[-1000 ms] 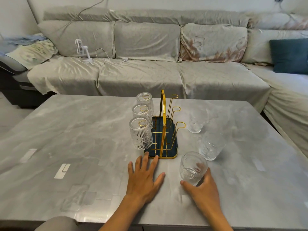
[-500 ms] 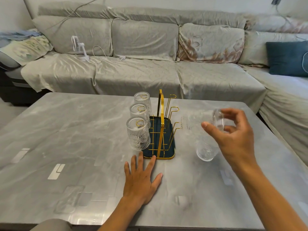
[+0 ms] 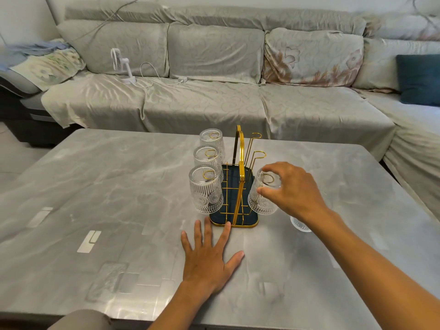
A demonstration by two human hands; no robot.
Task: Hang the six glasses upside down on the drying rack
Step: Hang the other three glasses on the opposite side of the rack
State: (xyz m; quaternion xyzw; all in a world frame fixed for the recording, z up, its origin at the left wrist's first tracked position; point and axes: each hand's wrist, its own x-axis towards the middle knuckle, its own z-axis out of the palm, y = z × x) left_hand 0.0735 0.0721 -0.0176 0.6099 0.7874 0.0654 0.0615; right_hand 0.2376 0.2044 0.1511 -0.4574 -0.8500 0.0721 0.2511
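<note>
A gold wire drying rack (image 3: 240, 163) on a dark blue base stands mid-table. Three ribbed clear glasses hang upside down on its left side: near (image 3: 206, 190), middle (image 3: 207, 158), far (image 3: 212, 141). My right hand (image 3: 292, 189) grips the base of a fourth glass (image 3: 262, 198), which is upside down over the rack's nearest right prong. Two right prongs behind it (image 3: 258, 154) are bare. Part of another glass (image 3: 300, 225) shows on the table under my right forearm. My left hand (image 3: 209, 256) lies flat on the table in front of the rack, fingers spread.
The grey marble table (image 3: 119, 198) has pale tape marks on its left and front. A covered grey sofa (image 3: 214, 91) runs behind and along the right, with a small white fan (image 3: 121, 65), a cable and a dark teal cushion (image 3: 419, 78) on it.
My right hand lifted a glass from the table's front, turned it over and brought it down onto the rack's near right prong. My left hand stayed flat on the table.
</note>
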